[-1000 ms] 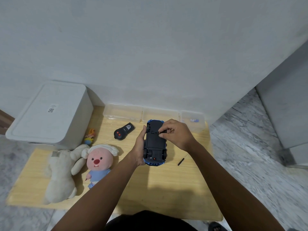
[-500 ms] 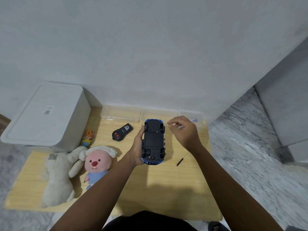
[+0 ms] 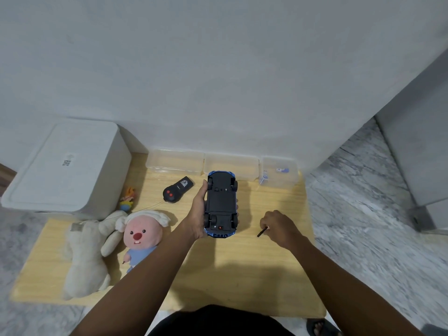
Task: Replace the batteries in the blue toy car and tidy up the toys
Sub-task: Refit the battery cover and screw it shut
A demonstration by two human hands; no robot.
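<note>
Setting: pale wall behind a low wooden counter (image 3: 242,270) on marbled floor; clear plastic tubs (image 3: 230,163) line the wall edge.
Car position: blue toy car (image 3: 221,203) held belly-up over the counter's middle, black underside facing the camera, all four wheels showing.
Car axis: long axis runs away from the person, toward the wall; end with the small red switch sits nearest the body.
Left hand: left hand (image 3: 200,214) wraps the car's left flank, thumb along the side, fingers curled beneath.
Right hand: right hand (image 3: 278,226) well off to the car's right, low at the counter, fingers closing on a thin dark tool (image 3: 262,231), likely a small screwdriver; whether it is lifted clear, cannot tell.
Key relation: the tool lies right of the car; a small screw point shows near the far wheels, so the tool must travel left and forward to reach it. Judgement only.
Car look: blue shell visible only as a rim; hard, glossy plastic; battery cover appears in place.
Other toys: black remote (image 3: 178,190), pink-faced plush (image 3: 141,235), cream plush (image 3: 89,253), white lidded box (image 3: 65,166).
</note>
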